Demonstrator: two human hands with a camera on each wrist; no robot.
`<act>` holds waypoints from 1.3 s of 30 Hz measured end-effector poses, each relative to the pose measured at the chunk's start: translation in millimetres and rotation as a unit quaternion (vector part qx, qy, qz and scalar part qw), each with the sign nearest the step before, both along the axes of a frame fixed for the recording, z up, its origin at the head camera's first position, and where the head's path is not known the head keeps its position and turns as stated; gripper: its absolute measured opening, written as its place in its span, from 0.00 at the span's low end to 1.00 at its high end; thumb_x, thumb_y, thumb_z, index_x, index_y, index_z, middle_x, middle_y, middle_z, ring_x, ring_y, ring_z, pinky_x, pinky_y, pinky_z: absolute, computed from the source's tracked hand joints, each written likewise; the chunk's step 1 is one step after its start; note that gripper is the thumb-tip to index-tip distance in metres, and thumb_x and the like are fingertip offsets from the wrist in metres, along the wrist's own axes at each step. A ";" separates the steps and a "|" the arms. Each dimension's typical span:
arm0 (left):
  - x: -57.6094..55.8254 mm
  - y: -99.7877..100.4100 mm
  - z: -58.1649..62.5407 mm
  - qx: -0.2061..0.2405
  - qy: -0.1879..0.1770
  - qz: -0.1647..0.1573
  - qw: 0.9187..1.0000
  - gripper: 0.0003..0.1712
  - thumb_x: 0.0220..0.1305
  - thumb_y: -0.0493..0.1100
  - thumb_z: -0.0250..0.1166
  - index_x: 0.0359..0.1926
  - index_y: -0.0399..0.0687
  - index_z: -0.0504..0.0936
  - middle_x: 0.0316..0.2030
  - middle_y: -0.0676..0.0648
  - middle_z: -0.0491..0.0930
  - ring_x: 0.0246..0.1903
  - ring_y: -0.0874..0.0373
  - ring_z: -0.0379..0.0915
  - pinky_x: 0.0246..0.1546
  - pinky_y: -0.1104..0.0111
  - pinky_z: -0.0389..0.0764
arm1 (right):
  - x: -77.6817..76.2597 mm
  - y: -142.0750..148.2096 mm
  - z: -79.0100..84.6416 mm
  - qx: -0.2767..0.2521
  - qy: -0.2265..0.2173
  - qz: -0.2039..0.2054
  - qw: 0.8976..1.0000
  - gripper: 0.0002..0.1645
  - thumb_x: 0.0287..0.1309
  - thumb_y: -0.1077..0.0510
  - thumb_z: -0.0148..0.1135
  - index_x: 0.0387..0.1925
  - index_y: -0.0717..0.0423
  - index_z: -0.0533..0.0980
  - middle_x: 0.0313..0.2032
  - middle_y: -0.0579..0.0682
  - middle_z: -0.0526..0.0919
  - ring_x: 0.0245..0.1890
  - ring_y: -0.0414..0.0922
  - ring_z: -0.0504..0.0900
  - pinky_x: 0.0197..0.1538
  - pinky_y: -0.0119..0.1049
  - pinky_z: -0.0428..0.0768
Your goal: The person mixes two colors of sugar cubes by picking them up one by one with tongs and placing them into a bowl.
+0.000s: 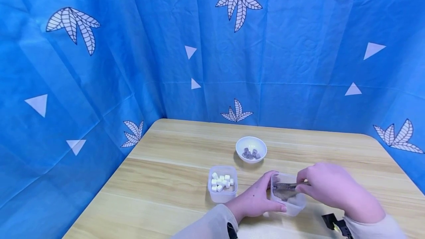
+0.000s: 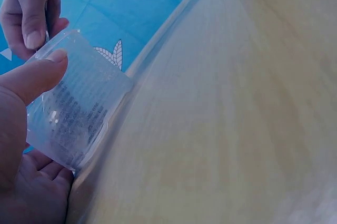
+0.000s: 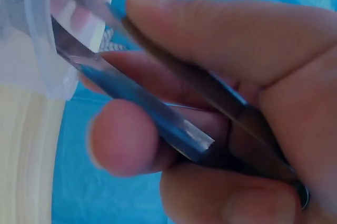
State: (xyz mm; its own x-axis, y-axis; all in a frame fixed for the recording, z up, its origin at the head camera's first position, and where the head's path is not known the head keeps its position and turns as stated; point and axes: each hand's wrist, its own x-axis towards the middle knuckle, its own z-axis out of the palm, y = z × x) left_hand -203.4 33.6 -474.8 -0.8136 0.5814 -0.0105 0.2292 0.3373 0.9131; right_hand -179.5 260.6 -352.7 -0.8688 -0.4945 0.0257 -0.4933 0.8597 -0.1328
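My left hand (image 1: 254, 200) grips a clear plastic container (image 1: 293, 210) from its left side, thumb along the near wall and fingers at the far side. The left wrist view shows the thumb lying over the wall of the container (image 2: 87, 103), which stands tilted in that view. In my right hand (image 1: 333, 187) is a pair of metal tongs (image 1: 292, 186), pinched between thumb and fingers. Their ends reach down inside the container; what lies between the tips is hidden. The right wrist view shows the two arms of the tongs (image 3: 142, 100) apart, running over the container's rim.
Left of the left hand stands a second plastic container (image 1: 223, 197) with several white cubes (image 1: 221, 182). Behind, a white bowl (image 1: 251, 141) holds several greyish-purple cubes (image 1: 251, 153). All stand on a wooden table (image 1: 186, 150), with a blue curtain (image 1: 292, 54) along its back and left.
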 end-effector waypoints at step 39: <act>1.9 -2.3 1.5 -0.002 0.019 -0.002 1.000 0.55 0.51 0.57 0.80 0.74 0.67 0.58 0.65 0.61 0.69 0.64 0.66 0.64 0.69 0.59 0.62 | -34.5 1.8 -27.1 -0.108 0.255 -0.050 0.960 0.10 0.60 0.50 0.70 0.43 0.45 0.86 0.32 0.47 0.88 0.18 0.41 0.75 0.16 0.40 0.66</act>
